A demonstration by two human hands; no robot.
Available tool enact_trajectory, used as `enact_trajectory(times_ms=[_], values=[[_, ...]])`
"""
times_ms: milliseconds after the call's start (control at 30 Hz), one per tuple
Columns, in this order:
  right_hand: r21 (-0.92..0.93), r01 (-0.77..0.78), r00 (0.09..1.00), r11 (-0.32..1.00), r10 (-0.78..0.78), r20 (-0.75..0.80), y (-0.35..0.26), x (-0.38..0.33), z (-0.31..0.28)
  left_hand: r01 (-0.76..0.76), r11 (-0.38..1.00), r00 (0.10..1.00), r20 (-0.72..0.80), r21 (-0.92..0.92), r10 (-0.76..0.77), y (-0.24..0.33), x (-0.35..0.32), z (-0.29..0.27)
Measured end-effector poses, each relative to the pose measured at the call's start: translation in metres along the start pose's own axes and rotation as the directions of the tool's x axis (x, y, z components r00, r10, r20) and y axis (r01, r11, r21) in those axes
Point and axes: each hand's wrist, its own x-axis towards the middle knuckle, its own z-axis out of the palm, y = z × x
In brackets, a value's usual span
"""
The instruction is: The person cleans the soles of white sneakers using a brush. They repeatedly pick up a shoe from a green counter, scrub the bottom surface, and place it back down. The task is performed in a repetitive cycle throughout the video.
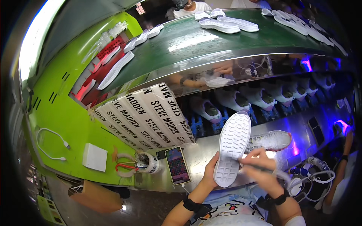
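A worker holds a white sole [234,139] above the near edge of a metal table [201,150], its tread turned to the camera, wavy ridges at the far end and square blocks at the near end. The left hand [209,172] has its grip clamped on the sole's near left edge, the fingers behind it mostly hidden. The right hand [264,167], blurred by motion, has its grip closed around a slim dark tool [249,164] that points across the tread near the blocks; whether the tip touches cannot be told. Dark bands [281,197] circle both wrists.

Just beyond the raised sole, and partly hidden by it, a greyish shoe-shaped piece [275,140] lies on the table. Farther back, pale shoes [263,99] stand in a row on blue supports below a green belt [181,47], which carries loose soles [218,25].

To the left, a panel [145,116] covered in white printed strips stands upright. Near its foot lies a phone [177,165] with its screen lit, beside a white holder [154,164] and red-handled scissors [124,165]. A white box [95,157] and a looped cable [47,131] rest on a lime-green surface [56,101], with a brown bag [96,196] below. At far right, a co-worker's arm [340,171] extends toward a violet glow [341,126].
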Motion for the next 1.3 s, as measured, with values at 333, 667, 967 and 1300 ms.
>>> enact_trajectory(times_ms=[333,667,967,1300], values=[[0.149,-0.03,0.878,0.988,-0.046,0.477,-0.003,-0.008,0.0,0.043,0.999,0.991,0.131,-0.026,-0.039,0.013,0.001,0.004],[0.049,0.173,0.655,0.984,-0.152,0.74,-0.003,-0.005,-0.024,0.642,0.51,0.73,-0.253,0.573,-0.635,0.027,0.026,0.008],[0.122,-0.207,0.934,0.971,0.159,0.32,-0.008,-0.007,-0.035,0.168,0.986,0.955,-0.245,-0.018,-0.167,-0.01,-0.014,0.006],[0.013,0.149,0.962,0.989,-0.147,0.228,-0.003,-0.018,0.019,-0.041,0.979,0.985,0.157,-0.201,0.073,-0.023,-0.01,0.0]])
